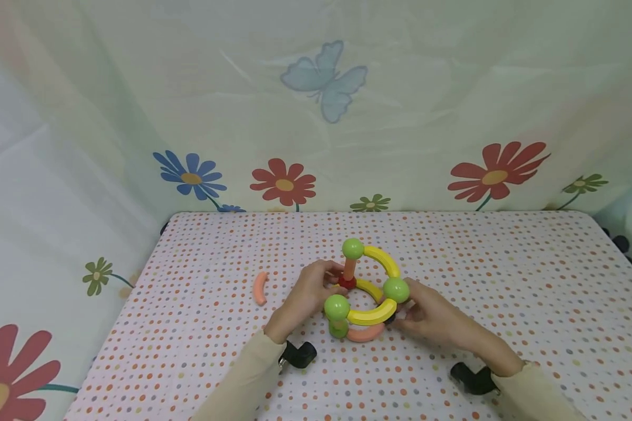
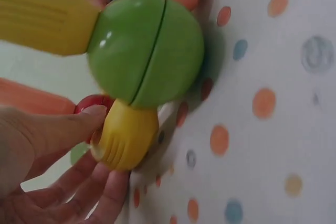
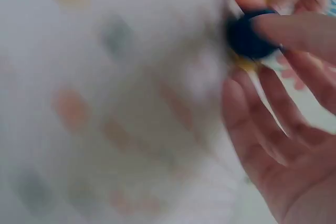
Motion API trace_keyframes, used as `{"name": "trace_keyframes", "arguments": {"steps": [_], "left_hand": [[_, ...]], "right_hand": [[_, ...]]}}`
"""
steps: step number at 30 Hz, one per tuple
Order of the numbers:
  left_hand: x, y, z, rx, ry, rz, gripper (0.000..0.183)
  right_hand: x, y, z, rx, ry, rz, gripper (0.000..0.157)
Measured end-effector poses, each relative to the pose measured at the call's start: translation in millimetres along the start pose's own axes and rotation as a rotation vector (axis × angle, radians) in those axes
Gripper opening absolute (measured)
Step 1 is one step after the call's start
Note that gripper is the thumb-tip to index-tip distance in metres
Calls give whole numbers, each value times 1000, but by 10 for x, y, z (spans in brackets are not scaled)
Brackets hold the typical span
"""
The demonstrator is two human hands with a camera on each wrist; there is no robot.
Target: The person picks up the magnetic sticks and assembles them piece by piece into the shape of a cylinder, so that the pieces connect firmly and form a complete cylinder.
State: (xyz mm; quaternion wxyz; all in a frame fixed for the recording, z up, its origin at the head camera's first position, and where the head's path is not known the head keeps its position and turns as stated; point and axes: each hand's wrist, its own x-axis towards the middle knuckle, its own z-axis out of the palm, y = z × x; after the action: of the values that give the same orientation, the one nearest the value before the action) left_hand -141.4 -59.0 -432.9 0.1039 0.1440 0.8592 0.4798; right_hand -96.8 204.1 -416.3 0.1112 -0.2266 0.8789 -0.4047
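Note:
A toy frame of balls and rods stands on the table between the hands. Its upper part has green balls (image 1: pixel 353 248) joined by yellow curved rods (image 1: pixel 373 314); an orange straight rod (image 1: pixel 350 268) runs down to a red ball (image 1: pixel 347 282). My left hand (image 1: pixel 306 289) pinches that red ball (image 2: pixel 93 103), its thumb partly hiding it beside a yellow rod (image 2: pixel 126 137). On the other side, my right hand (image 3: pixel 283 129) holds a dark blue ball (image 3: pixel 248 36) between thumb and fingers. A salmon curved rod (image 1: pixel 366 334) lies low at the front of the frame.
A loose salmon curved rod (image 1: pixel 260 288) lies on the dotted tabletop (image 1: pixel 210 251), left of the left hand. Black wrist devices (image 1: pixel 474 379) sit near both cuffs. Behind the table hangs a flowered curtain (image 1: pixel 411 105).

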Motion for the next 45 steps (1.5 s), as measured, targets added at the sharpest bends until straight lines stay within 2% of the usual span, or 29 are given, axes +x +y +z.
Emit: {"name": "trace_keyframes", "arguments": {"steps": [3,7,9,11,14,17,20,25,28,32,38,42,45], "left_hand": [[-95,-24,-70,33,32,33,36],[-285,-60,-226,160,155,28,33],[-369,-90,-317,254,244,-2,33],[-431,-130,-412,334,318,-49,36],[-475,-213,-554,420,363,-134,42],[-493,-300,-653,454,338,-218,44],[-501,-373,-682,475,319,-243,40],[-481,-422,-669,510,326,-175,20],[-448,-379,-656,460,297,-141,16],[-374,-239,-613,330,247,-105,19],[-268,88,-553,135,170,-54,23],[-259,300,-547,72,126,-21,29],[-277,419,-549,74,110,19,30]], "right_hand": [[31,-68,-238,-90,4,-47,38],[137,-259,-509,-146,121,-108,26],[205,-379,-584,-143,173,-151,23],[274,-504,-622,-152,187,-176,21],[371,-662,-632,-170,151,-205,25],[463,-763,-605,-178,91,-217,32],[569,-797,-547,-173,49,-248,36],[694,-800,-451,-167,28,-290,35],[720,-791,-425,-152,38,-280,35],[737,-779,-410,-132,47,-269,35],[748,-787,-406,-133,53,-281,35],[748,-810,-421,-152,37,-303,34],[745,-820,-439,-178,19,-309,34]]}}
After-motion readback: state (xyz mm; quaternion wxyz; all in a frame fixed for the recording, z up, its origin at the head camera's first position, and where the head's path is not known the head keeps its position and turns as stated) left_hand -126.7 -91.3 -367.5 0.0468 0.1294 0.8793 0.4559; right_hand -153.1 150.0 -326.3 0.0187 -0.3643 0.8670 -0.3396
